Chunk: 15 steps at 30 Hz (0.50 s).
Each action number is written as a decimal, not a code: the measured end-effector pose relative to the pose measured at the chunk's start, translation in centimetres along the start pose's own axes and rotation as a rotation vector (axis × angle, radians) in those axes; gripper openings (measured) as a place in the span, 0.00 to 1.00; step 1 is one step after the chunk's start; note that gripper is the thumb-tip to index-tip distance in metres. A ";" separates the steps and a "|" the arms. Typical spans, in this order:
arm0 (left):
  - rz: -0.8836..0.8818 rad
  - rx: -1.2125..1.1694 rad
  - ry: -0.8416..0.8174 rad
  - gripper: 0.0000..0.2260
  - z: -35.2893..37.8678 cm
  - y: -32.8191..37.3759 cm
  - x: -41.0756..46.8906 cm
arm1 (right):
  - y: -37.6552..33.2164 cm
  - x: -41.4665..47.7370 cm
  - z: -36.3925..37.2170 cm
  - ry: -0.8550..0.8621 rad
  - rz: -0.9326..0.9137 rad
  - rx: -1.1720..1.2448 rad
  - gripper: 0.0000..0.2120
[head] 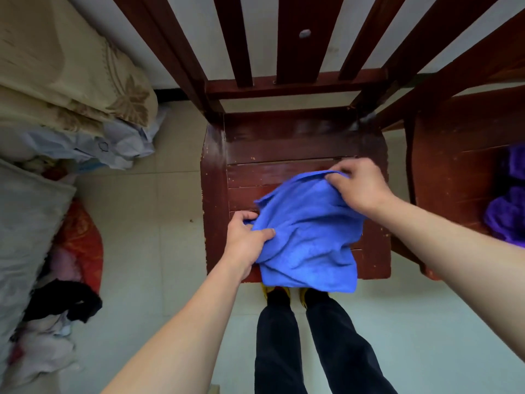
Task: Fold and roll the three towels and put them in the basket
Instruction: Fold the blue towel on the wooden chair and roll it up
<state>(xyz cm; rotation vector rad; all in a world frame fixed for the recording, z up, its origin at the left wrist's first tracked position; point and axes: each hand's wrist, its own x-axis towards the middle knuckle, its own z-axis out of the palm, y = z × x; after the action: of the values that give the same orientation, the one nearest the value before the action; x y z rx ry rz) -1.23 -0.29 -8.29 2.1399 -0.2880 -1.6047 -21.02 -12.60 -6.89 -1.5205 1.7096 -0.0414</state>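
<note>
A blue towel [309,237] hangs rumpled over the seat of a dark red wooden chair [284,149], its lower edge drooping past the seat's front. My left hand [244,237] pinches the towel's left corner. At the far right corner, my right hand [358,186] grips the top edge and lifts it off the seat. A purple towel [505,214] lies crumpled on a second wooden chair [454,172] at the right edge of the view. No basket is in view.
The chair's slatted back [284,52] rises behind the seat. Bedding and a pile of clothes [56,251] fill the left side. Pale tiled floor [147,223] lies between them and the chair. My legs and shoes [301,336] stand at the seat's front.
</note>
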 end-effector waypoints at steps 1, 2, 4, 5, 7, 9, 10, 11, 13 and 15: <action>0.008 -0.009 0.021 0.21 0.0 0.2 0.0 | 0.9 -0.5 -0.4 0.095 0.023 0.146 0.05; 0.011 -0.047 0.024 0.20 0.1 0.8 0.0 | 1.7 -1.0 -1.0 0.184 0.066 0.283 0.06; 0.013 -0.104 -0.046 0.21 0.6 1.8 -0.1 | 3.4 -1.6 -2.1 0.322 0.204 0.485 0.08; 0.017 -0.072 -0.107 0.23 0.9 2.1 -0.2 | 4.0 -1.7 -2.4 0.353 0.272 0.555 0.10; 0.018 0.074 -0.227 0.25 1.7 1.9 -0.5 | 4.6 -1.9 -2.9 0.366 0.373 0.665 0.13; -0.025 0.198 -0.307 0.23 2.2 0.6 -1.0 | 4.8 -1.9 -3.1 0.361 0.414 0.732 0.14; -0.047 0.247 -0.328 0.20 2.4 -0.3 -1.3 | 4.9 -1.9 -3.2 0.366 0.425 0.745 0.14; -0.057 0.307 -0.333 0.17 2.2 -1.3 -1.4 | 4.9 -1.8 -3.3 0.384 0.427 0.754 0.14; -0.050 0.438 -0.318 0.14 1.6 -3.3 -1.7 | 5.4 -2.0 -3.7 0.449 0.431 0.765 0.15; -0.027 0.394 -0.256 0.10 0.6 -3.9 -2.2 | 6.2 -2.2 -4.0 0.489 0.431 0.741 0.15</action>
<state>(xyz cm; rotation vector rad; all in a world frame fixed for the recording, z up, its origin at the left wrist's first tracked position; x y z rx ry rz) -2.81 3.96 -8.36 2.2156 -0.7111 -1.9739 -28.58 -11.02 -6.29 -0.6027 2.0409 -0.7829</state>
